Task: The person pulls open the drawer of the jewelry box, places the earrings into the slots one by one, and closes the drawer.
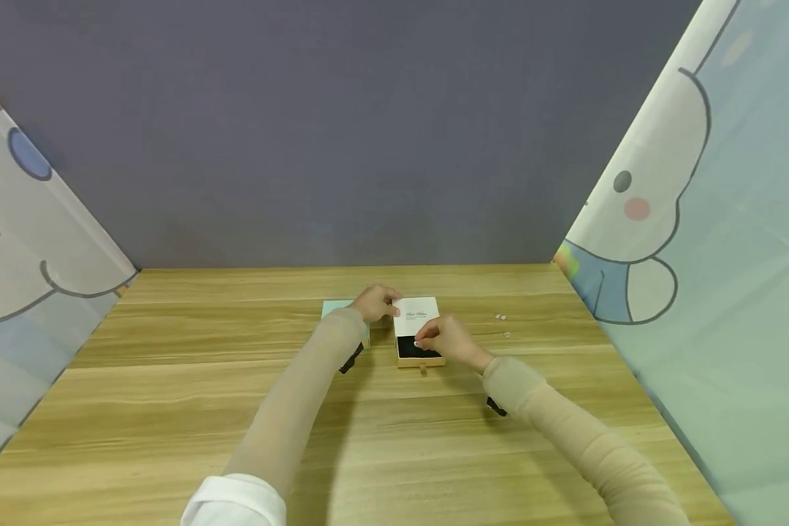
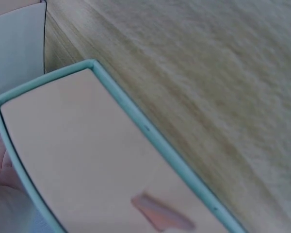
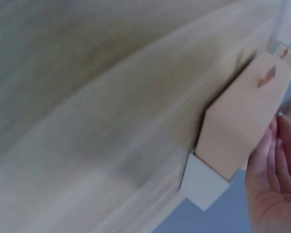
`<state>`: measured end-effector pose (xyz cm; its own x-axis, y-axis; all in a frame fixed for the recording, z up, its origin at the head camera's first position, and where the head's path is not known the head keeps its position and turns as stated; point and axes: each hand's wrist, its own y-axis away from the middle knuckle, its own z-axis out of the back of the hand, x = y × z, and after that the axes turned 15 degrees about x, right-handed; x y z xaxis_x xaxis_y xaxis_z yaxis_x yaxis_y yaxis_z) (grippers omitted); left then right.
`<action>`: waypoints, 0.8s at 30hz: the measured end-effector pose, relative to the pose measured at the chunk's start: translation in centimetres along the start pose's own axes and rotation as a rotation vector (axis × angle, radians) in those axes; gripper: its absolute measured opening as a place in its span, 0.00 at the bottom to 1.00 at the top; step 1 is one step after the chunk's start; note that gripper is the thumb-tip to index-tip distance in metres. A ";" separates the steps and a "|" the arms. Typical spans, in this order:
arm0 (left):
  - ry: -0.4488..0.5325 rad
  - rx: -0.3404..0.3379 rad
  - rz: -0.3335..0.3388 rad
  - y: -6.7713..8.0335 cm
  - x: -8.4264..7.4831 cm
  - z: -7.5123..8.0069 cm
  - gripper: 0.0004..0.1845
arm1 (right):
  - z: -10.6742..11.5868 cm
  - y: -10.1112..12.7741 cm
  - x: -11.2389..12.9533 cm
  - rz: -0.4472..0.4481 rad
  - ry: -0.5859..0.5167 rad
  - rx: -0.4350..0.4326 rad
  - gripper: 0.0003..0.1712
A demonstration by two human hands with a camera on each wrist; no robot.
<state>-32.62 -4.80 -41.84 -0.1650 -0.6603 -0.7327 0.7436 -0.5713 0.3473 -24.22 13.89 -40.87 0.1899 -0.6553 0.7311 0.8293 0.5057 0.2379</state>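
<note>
A white drawer box with dark print on its lid lies on the table, its black-lined drawer pulled out towards me. My left hand holds the box at its far left corner, thumb on the near side. Over the drawer, my right hand pinches a small white earring between thumb and fingertips; it glints in the right wrist view. Under my left wrist sits a mint-green box, whose tan front with a pull tab fills much of the left wrist view.
Several tiny white pieces, similar to earrings, lie right of the box, two close together and another piece nearer. A ribbon tab sticks out from the drawer's front. Behind the wooden table rises a grey wall, with printed cloths at both sides.
</note>
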 end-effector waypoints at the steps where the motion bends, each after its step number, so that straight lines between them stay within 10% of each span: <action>1: -0.004 0.002 0.002 -0.1 0.1 0.0 0.24 | -0.2 -0.1 0.0 0.000 0.013 -0.002 0.02; 24: -0.013 0.005 -0.006 0.3 -0.1 0.0 0.24 | -1.6 -1.1 0.3 -0.061 0.055 -0.027 0.02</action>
<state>-32.41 -4.89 -41.67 -0.1779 -0.6634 -0.7268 0.7393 -0.5775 0.3462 -24.26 12.23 -42.00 0.1665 -0.7147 0.6793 0.8541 0.4488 0.2629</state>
